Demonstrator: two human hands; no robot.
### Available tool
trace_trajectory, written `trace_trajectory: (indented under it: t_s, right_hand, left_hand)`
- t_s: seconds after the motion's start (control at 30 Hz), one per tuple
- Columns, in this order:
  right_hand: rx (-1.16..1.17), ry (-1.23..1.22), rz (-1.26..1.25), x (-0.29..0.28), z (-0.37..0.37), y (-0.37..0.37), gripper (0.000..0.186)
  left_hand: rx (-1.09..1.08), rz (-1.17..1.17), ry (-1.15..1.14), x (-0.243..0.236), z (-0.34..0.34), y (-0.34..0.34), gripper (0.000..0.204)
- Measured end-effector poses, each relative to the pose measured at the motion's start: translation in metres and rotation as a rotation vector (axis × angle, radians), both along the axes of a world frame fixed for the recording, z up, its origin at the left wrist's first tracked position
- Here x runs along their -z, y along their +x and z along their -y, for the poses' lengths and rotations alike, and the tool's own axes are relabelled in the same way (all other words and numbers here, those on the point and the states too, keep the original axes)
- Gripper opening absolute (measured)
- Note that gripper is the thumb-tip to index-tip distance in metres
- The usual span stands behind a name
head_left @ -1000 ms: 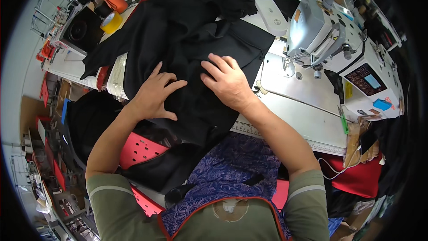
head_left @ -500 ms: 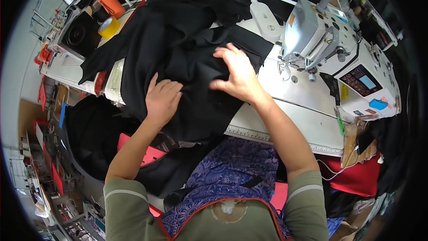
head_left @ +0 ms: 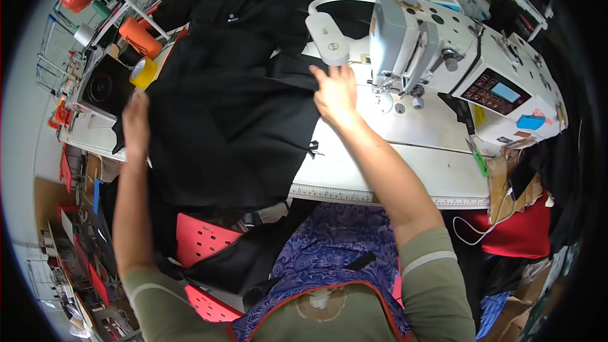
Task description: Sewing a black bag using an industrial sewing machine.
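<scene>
A large black garment (head_left: 215, 145) lies spread over the white sewing table, a long fold running across it from side to side. At its left edge my left hand (head_left: 135, 125), blurred, has its fingers closed on the cloth. My right hand (head_left: 337, 95) rests at the garment's right edge, thumb and fingers apart, just below the white lamp head (head_left: 327, 38). Right of that hand stands a white sewing machine (head_left: 405, 44), its needle area beside my fingers. Some black threads or scraps (head_left: 313, 149) stick out at the cloth's lower right edge.
A yellow tape roll (head_left: 144, 73), an orange cylinder (head_left: 140, 38) and a black speaker-like box (head_left: 101, 85) stand at the left. A ruler strip (head_left: 335, 193) runs along the table's front edge. Green-handled snips (head_left: 478, 159) lie at the right. A red perforated seat (head_left: 202, 240) is below.
My left hand has moved far left and the garment is spread wider and flatter. My right hand has gone slightly up to the cloth's right edge. The whole view has shifted.
</scene>
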State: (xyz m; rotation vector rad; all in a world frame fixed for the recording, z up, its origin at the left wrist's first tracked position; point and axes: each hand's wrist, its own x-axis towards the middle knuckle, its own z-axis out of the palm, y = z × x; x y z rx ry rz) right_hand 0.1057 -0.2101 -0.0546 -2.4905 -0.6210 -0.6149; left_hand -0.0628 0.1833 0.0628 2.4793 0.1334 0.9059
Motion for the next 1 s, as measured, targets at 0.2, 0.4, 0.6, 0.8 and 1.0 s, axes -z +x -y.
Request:
trace_trajectory:
  t_s: [0.2, 0.4, 0.6, 0.8, 1.0]
  right_hand:
    - [-1.182, 0.506, -1.423, -0.102, 0.01, -0.165, 0.056]
    - [-0.764, 0.53, -2.099, 0.025, 0.155, -0.227, 0.056]
    - [-0.413, -0.474, -1.375, 0.002, 0.2, -0.213, 0.047]
    - [-0.688, 0.171, -0.164, -0.056, 0.156, -0.149, 0.013]
    - [-0.473, -0.107, -0.004, -0.033, 0.156, -0.075, 0.029]
  left_hand:
    - [0.314, 0.456, 0.778, -0.159, 0.094, 0.145, 0.027]
    - [0.927, 0.045, 0.726, 0.073, 0.218, 0.166, 0.051]
    - [0.98, 0.011, 0.376, 0.085, 0.29, 0.158, 0.022]
    - [0.847, -0.266, -0.035, 0.096, 0.301, 0.151, 0.018]
    - [0.792, -0.363, -0.065, 0.09, 0.317, 0.138, 0.019]
